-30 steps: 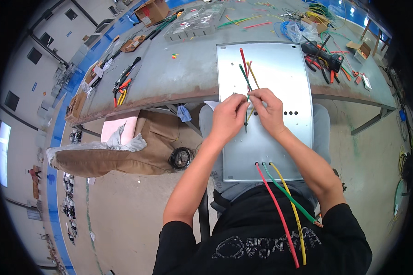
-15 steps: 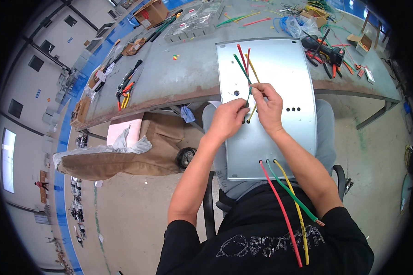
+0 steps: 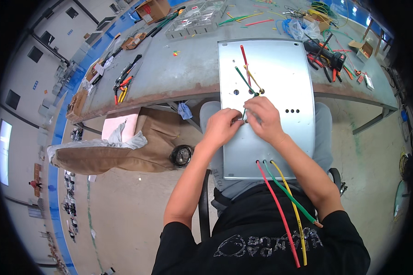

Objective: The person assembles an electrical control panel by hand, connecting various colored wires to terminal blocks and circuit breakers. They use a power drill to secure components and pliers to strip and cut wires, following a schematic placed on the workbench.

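Observation:
A pale metal panel [image 3: 284, 137] rests across my lap and leans on the table edge. Through its upper holes come a green wire [image 3: 243, 79], a red wire [image 3: 243, 55] and a yellow wire [image 3: 255, 81]. My left hand [image 3: 222, 128] pinches the lower part of the green wire close to the panel face. Just to its right, my right hand [image 3: 266, 120] has its fingers closed on the same wire, hiding part of it. From the lower holes a thick red wire [image 3: 281, 213], a green wire [image 3: 294, 198] and a yellow wire [image 3: 296, 211] hang over my shirt.
Beyond the panel stands a grey workbench [image 3: 188, 64]. Pliers [image 3: 123, 85] lie on its left, and a cordless driver [image 3: 326, 52] among hand tools on its right. A clear parts box [image 3: 197, 20] sits at the back. Left of me is a brown cloth-covered seat [image 3: 110, 158].
My hands have moved down the panel with the green wire, the right one more than the left. The upper wire ends have shifted and spread, and my view has turned slightly.

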A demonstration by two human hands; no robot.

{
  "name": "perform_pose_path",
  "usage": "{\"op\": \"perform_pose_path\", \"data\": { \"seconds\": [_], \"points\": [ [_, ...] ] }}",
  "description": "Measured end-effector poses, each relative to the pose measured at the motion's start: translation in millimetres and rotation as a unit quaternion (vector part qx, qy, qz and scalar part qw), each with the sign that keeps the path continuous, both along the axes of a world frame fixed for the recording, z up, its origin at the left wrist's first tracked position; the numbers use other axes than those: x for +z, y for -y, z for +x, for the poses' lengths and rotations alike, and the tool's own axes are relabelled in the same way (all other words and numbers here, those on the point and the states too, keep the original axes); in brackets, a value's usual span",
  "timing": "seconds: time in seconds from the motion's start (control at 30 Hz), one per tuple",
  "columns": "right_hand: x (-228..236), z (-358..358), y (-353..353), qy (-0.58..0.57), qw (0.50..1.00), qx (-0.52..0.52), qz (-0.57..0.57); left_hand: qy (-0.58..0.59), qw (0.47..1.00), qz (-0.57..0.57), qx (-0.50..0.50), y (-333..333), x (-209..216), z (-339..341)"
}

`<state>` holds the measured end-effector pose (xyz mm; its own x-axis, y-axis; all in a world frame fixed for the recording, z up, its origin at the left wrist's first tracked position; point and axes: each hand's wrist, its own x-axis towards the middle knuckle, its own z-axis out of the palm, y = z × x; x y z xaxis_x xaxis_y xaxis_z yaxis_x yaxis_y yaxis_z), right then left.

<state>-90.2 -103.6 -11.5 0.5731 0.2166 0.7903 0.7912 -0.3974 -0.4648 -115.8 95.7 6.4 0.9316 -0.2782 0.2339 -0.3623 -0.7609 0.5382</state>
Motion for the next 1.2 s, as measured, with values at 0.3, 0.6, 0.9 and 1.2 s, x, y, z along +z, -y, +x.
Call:
{"op": "perform_pose_path", "data": {
  "seconds": [0.3, 0.6, 0.9, 1.2],
  "points": [
    [-16, -33, 6, 0.053, 0.968, 0.002, -0.245, 0.132, 0.970, -0.193, 0.061, 33, 1, 16],
    [-11, -13, 13, -0.140, 0.987, 0.055, -0.055, 0.040, 0.946, -0.309, 0.088, 56, 31, 52],
    [-4, 12, 7, -0.075, 0.993, -0.081, -0.034, 0.122, 0.962, -0.243, 0.003, 31, 11, 39],
    [-7, 16, 10, -0.071, 0.973, -0.135, -0.173, 0.174, 0.967, -0.177, -0.057, -3, -15, 0]
  ]
}}
